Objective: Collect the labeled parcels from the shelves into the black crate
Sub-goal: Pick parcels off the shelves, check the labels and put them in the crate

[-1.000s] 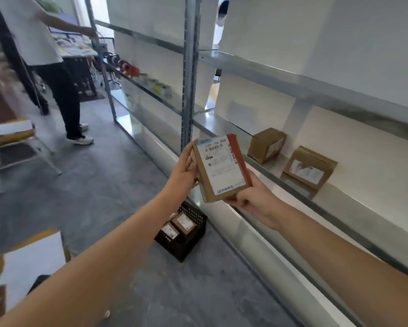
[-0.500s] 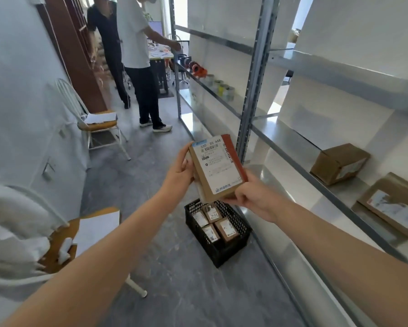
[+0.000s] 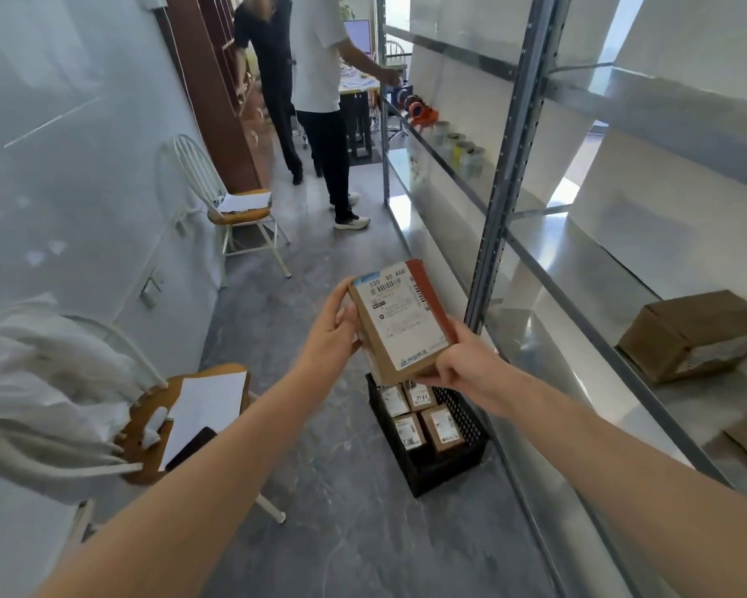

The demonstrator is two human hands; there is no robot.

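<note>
While its label (image 3: pixel 400 312) is tilted up, probably for reading, the labeled parcel (image 3: pixel 404 325) sits at frame centre, left hand (image 3: pixel 335 334) and right hand (image 3: pixel 462 366) each with grip clamped on an edge, just above the black crate (image 3: pixel 447 472) lower in the frame.

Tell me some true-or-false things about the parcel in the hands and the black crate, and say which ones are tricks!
1. The left hand and the right hand both hold the labelled parcel. True.
2. The black crate stands on the floor beside the shelves. True.
3. The crate is empty. False: several small parcels lie in it.
4. Nothing is left on the shelves. False: a brown box lies on a shelf at the right.
</note>
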